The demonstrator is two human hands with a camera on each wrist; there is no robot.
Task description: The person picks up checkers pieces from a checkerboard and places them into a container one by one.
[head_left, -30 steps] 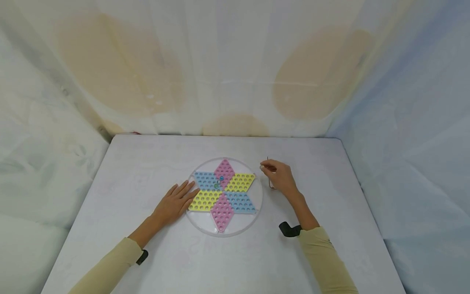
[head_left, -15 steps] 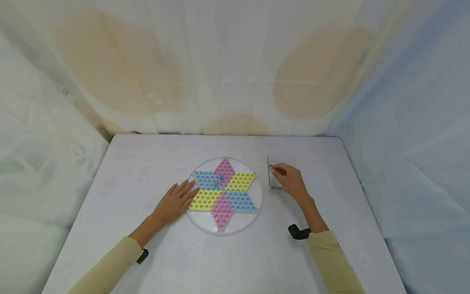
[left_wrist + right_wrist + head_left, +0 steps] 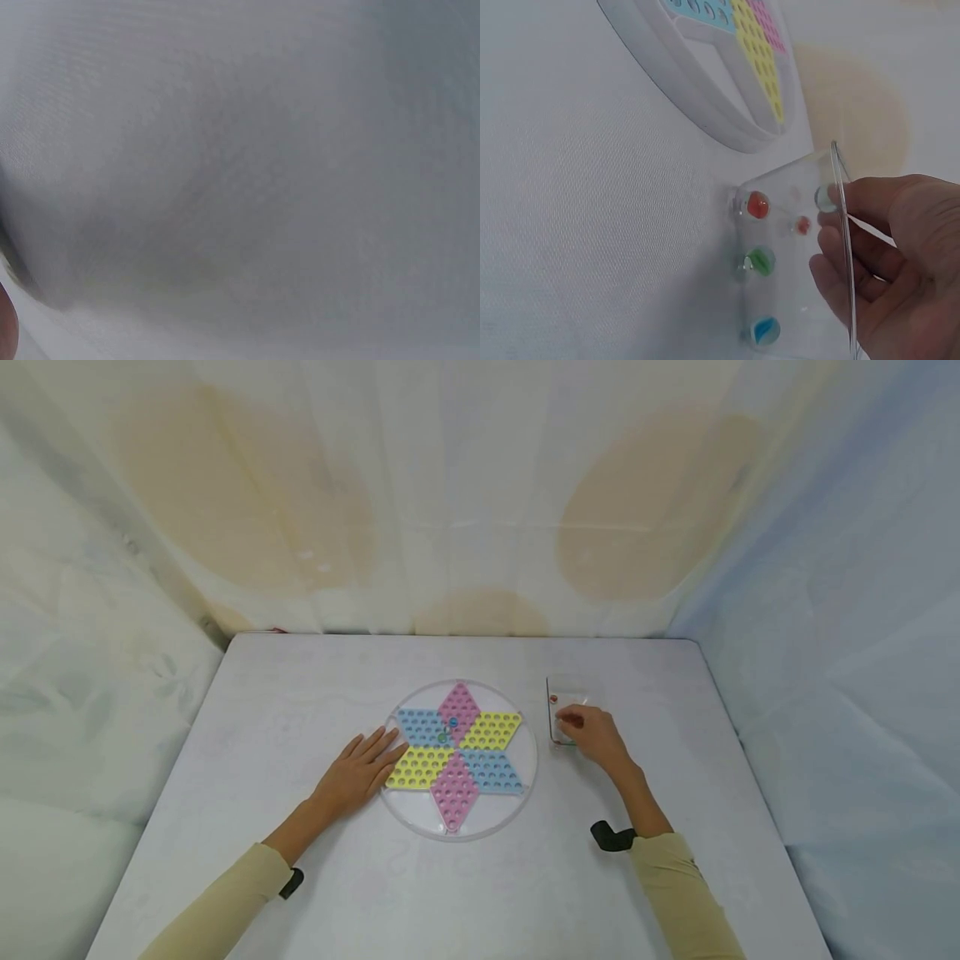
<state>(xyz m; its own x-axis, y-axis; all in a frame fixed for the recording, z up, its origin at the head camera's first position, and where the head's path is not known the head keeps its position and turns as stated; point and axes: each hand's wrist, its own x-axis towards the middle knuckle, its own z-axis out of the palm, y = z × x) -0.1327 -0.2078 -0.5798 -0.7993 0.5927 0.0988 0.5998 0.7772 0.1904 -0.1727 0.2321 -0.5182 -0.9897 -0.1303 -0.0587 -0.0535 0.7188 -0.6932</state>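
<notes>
A round Chinese checkers board with a pink, yellow and blue star lies mid-table. My left hand rests flat with fingers spread on its left edge. A blue marble and a green marble sit near the star's centre. Right of the board stands a clear plastic box. Inside it, my right hand pinches a clear marble between thumb and finger; how far it is lifted I cannot tell. Several other marbles lie in the box, among them red, green and blue.
The white table has pale curtains hanging behind and at both sides. A black wrist strap or mount sticks out at the right wrist. The left wrist view is mostly a blurred pale surface.
My right hand has moved right from beside the board to the box, then slightly toward the box's near side, uncovering a red marble. My left hand has stayed put.
</notes>
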